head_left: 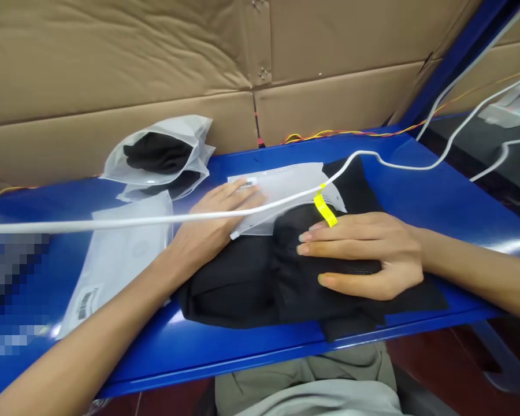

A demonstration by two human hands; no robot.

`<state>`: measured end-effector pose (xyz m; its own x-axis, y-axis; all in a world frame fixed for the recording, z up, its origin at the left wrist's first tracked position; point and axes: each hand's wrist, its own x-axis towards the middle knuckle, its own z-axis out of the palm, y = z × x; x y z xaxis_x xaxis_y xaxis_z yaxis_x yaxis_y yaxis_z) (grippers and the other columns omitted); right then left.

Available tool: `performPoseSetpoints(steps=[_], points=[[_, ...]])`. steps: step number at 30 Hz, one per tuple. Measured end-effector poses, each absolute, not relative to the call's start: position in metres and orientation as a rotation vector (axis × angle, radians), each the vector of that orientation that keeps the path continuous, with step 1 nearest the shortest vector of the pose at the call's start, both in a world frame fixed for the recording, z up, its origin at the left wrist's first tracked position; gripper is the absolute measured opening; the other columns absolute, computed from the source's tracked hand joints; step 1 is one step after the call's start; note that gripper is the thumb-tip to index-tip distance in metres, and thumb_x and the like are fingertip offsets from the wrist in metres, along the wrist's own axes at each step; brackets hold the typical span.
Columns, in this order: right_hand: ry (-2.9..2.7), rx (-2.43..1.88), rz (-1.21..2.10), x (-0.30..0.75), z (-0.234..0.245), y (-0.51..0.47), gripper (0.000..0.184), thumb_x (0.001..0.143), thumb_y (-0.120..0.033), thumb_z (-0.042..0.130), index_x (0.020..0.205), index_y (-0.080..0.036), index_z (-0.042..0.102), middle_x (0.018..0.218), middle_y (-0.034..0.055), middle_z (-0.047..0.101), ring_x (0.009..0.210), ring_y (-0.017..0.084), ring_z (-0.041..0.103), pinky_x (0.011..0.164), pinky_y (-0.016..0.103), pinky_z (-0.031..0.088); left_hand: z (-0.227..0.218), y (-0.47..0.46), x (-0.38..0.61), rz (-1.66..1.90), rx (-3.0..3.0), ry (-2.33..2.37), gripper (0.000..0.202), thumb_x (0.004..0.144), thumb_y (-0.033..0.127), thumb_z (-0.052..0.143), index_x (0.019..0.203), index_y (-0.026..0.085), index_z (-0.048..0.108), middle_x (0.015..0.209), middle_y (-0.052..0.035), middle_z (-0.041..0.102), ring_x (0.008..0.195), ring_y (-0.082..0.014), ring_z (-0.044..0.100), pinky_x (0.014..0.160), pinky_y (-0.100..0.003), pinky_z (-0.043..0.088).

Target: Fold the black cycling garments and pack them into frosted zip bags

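A black folded garment (pixel 242 283) lies on the blue table in front of me, with some of its fabric hanging slightly over the near edge. My right hand (pixel 372 254) rests on it, fingers stretched out and apart. A frosted plastic bag (pixel 286 179) with a small barcode label lies across the garment's far side. On the left end of this bag my left hand (pixel 221 211) lies flat, fingers extended, gripping nothing that I can see. Another frosted bag (pixel 125 248), flat and with a barcode sticker, is on the table left of my left hand.
Frosted bags (pixel 156 124) with black cloth inside stand at the back left. A white cable (pixel 190 217) with a yellow tag (pixel 325 210) crosses above my left hand and the garment. Cardboard (pixel 338 104) lines the back, with yellow and red wires (pixel 329 133) along its foot.
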<state>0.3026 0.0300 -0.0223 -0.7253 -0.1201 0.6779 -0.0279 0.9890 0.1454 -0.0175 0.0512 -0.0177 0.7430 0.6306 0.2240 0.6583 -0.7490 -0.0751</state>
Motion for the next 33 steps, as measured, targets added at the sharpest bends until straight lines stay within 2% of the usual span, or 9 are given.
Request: performPoseSetpoints(steps=[8, 11, 16, 19, 22, 25, 27, 31, 33], points=[[-2.464, 0.066, -0.217, 0.31, -0.022, 0.033, 0.018, 0.103, -0.02, 0.063, 0.117, -0.017, 0.074, 0.127, 0.0156, 0.079, 0.132, 0.025, 0.069, 0.112, 0.04, 0.06, 0.001, 0.026, -0.007, -0.35, -2.875, -0.698, 0.036, 0.1, 0.001, 0.039, 0.093, 0.014, 0.072, 0.152, -0.0184, 0.064, 0.143, -0.027, 0.062, 0.115, -0.041, 0.058], [-2.47, 0.124, -0.178, 0.311, -0.018, 0.031, 0.018, 0.1, -0.014, 0.063, 0.113, -0.007, 0.073, 0.121, 0.0227, 0.079, 0.126, 0.029, 0.073, 0.11, 0.043, 0.062, 0.004, 0.022, -0.007, -0.362, -2.929, -0.616, 0.035, 0.1, 0.005, 0.042, 0.093, 0.015, 0.075, 0.154, -0.0167, 0.062, 0.14, -0.0286, 0.065, 0.113, -0.04, 0.06], [-2.426, 0.092, -0.316, 0.311, -0.014, 0.028, 0.013, 0.101, -0.013, 0.064, 0.095, -0.02, 0.073, 0.102, 0.0097, 0.084, 0.105, 0.019, 0.08, 0.098, 0.03, 0.067, 0.005, 0.02, -0.014, -0.601, -2.805, -0.547, 0.035, 0.1, 0.004, 0.042, 0.105, 0.02, 0.074, 0.149, -0.0063, 0.068, 0.145, -0.0192, 0.06, 0.12, -0.031, 0.055], [-2.41, 0.044, -0.37, 0.31, -0.013, 0.028, 0.017, 0.102, -0.013, 0.064, 0.09, -0.021, 0.073, 0.095, 0.0085, 0.082, 0.097, 0.018, 0.08, 0.09, 0.028, 0.068, 0.014, 0.014, -0.015, -0.512, -2.721, -0.698, 0.036, 0.101, 0.005, 0.04, 0.103, 0.021, 0.073, 0.145, -0.0044, 0.072, 0.143, -0.0189, 0.062, 0.123, -0.035, 0.052], [-2.395, 0.029, -0.375, 0.309, -0.013, 0.029, 0.018, 0.1, -0.011, 0.064, 0.089, -0.02, 0.074, 0.093, 0.0089, 0.082, 0.093, 0.019, 0.079, 0.085, 0.029, 0.069, 0.025, 0.003, -0.01, -0.203, -2.597, -0.886, 0.045, 0.097, 0.003, 0.032, 0.091, 0.021, 0.073, 0.14, -0.0061, 0.075, 0.13, -0.0256, 0.071, 0.106, -0.039, 0.065], [-2.387, 0.017, -0.363, 0.309, -0.014, 0.029, 0.017, 0.099, -0.009, 0.064, 0.09, -0.018, 0.074, 0.092, 0.0095, 0.082, 0.092, 0.02, 0.079, 0.083, 0.03, 0.069, 0.025, -0.01, 0.001, 0.064, -2.413, -1.095, 0.036, 0.088, 0.001, 0.04, 0.079, 0.019, 0.07, 0.124, -0.0144, 0.079, 0.093, -0.035, 0.081, 0.067, -0.045, 0.068], [-2.391, 0.0, -0.357, 0.309, -0.014, 0.029, 0.016, 0.099, -0.01, 0.064, 0.091, -0.018, 0.075, 0.093, 0.0096, 0.082, 0.094, 0.02, 0.078, 0.084, 0.03, 0.068, 0.021, -0.016, 0.009, 0.141, -2.398, -1.214, 0.036, 0.08, -0.002, 0.045, 0.09, 0.019, 0.072, 0.107, -0.0151, 0.081, 0.083, -0.0358, 0.08, 0.059, -0.045, 0.066], [-2.417, -0.02, -0.343, 0.31, -0.013, 0.027, 0.015, 0.1, -0.009, 0.063, 0.094, -0.018, 0.074, 0.097, 0.0097, 0.082, 0.097, 0.02, 0.079, 0.085, 0.031, 0.069, 0.014, -0.018, 0.017, -0.008, -2.481, -1.149, 0.065, 0.08, -0.006, 0.044, 0.137, 0.017, 0.066, 0.132, -0.0208, 0.073, 0.121, -0.0417, 0.074, 0.091, -0.056, 0.068], [-2.424, -0.022, -0.323, 0.31, -0.013, 0.027, 0.013, 0.099, -0.009, 0.064, 0.096, -0.016, 0.074, 0.098, 0.0114, 0.082, 0.098, 0.021, 0.079, 0.085, 0.032, 0.069, 0.013, -0.019, 0.016, -0.059, -2.521, -1.147, 0.066, 0.087, -0.005, 0.042, 0.145, 0.02, 0.062, 0.149, -0.02, 0.065, 0.145, -0.0438, 0.057, 0.117, -0.068, 0.051]])
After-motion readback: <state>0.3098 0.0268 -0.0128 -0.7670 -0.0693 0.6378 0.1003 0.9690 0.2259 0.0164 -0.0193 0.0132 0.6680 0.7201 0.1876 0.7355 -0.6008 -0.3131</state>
